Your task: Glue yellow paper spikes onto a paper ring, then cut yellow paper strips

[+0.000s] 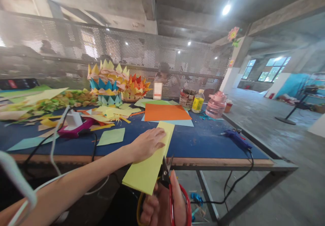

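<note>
A folded strip of yellow paper [143, 173] lies aslant over the table's front edge, its lower end overhanging. My left hand [147, 144] rests palm down on top of it, fingers stretched out and the thumb also above the sheet. In my right hand [162, 202] are scissors [165, 175] with red and yellow handles and dark blades. The blades stand apart at the right edge of the paper. Whether they touch or enter it I cannot tell. Beyond the strip lies an orange sheet [165, 112] over pale blue paper [186, 122].
Paper scraps [114, 111] and a purple holder [76, 129] with cables lie left. Folded-paper baskets [106, 84], a yellow-labelled bottle [198, 102] and a pink jug [215, 106] stand at the back. A blue glue gun [237, 138] lies right. Someone sits behind the mesh screen [142, 50].
</note>
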Demonstrator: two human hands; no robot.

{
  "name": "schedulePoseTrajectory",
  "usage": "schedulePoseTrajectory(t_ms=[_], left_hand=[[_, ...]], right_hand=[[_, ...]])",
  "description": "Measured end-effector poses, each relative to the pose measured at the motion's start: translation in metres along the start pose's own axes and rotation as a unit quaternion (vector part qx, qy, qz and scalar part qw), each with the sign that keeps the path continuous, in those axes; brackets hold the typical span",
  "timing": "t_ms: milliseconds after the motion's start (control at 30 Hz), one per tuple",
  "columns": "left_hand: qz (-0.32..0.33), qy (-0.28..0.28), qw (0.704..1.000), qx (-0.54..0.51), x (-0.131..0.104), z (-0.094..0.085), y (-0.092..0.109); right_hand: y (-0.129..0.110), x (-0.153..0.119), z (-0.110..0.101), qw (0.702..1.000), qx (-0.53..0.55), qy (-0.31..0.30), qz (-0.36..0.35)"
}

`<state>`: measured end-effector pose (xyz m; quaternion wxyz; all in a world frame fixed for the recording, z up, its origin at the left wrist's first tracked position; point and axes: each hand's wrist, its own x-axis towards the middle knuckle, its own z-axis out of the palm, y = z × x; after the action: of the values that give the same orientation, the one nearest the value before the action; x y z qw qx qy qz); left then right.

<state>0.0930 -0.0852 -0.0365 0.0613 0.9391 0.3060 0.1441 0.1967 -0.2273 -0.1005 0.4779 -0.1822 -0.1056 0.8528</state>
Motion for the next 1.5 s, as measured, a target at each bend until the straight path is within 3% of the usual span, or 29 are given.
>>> schedulePoseTrajectory(t_ms=[200,500,600,767,1067,1233,1500], left_hand=[[0.000,-0.067,0.998,-0.013,0.002,0.008,-0.009],[0.012,-0.094,0.995,-0.011,-0.014,0.003,-0.005],[0.014,-0.090,0.996,-0.008,-0.017,0.004,-0.005],[0.012,-0.084,0.996,-0.006,-0.018,0.005,-0.005],[0.030,-0.063,0.998,0.001,-0.018,0.011,-0.010],[0.018,-0.067,0.998,0.005,-0.018,0.008,-0.007],[0.015,-0.074,0.997,-0.001,-0.018,0.008,-0.005]], right_hand=[[0.006,0.002,0.001,1.000,-0.006,0.011,-0.015],[0.017,0.004,-0.001,0.998,0.002,-0.067,-0.009],[0.016,0.009,0.001,0.998,-0.002,-0.065,-0.008],[0.017,0.015,0.004,0.998,-0.007,-0.011,-0.056],[0.013,0.007,-0.001,0.999,-0.007,-0.031,-0.034],[0.013,0.015,-0.002,0.999,0.013,0.001,-0.052],[0.016,0.019,-0.004,0.996,0.014,-0.011,-0.087]])
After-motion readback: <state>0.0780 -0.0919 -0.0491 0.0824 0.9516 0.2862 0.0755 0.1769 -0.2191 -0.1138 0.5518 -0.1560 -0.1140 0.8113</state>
